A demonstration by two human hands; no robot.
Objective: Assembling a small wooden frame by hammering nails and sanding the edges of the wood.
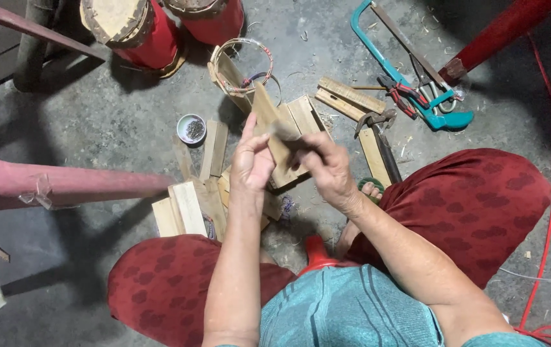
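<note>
Holding a flat wooden slat upright just above the middle of the frame, its upper end pointing toward the top edge. Gripping its lower part with the left hand, fingers closed narrowly around the wood, index finger stretching up along the slat's left side. Pinching the same slat from the right with the right hand, fingers curled; a blurred strip at the fingertips, too smeared to identify. Both hands touching or nearly touching each other at the centre.

Lying directly beneath the hands, on the grey concrete floor: a loose heap of similar wooden slats, spreading toward the lower left of centre, with more pieces resting right of centre toward the top. Sitting just left of the hands: a small round tin of nails. Standing above the held slat: a wire ring with slats fixed to it. Resting in the upper right: a teal-framed hacksaw, with red-handled pliers lying across it and a hammer just below and to the left. Trailing down the right edge: a red cable. Standing at the top left: two red drum-like cylinders. Crossing the left edge: a pink pole. Filling the bottom: knees in dark red patterned trousers and a teal shirt.
</note>
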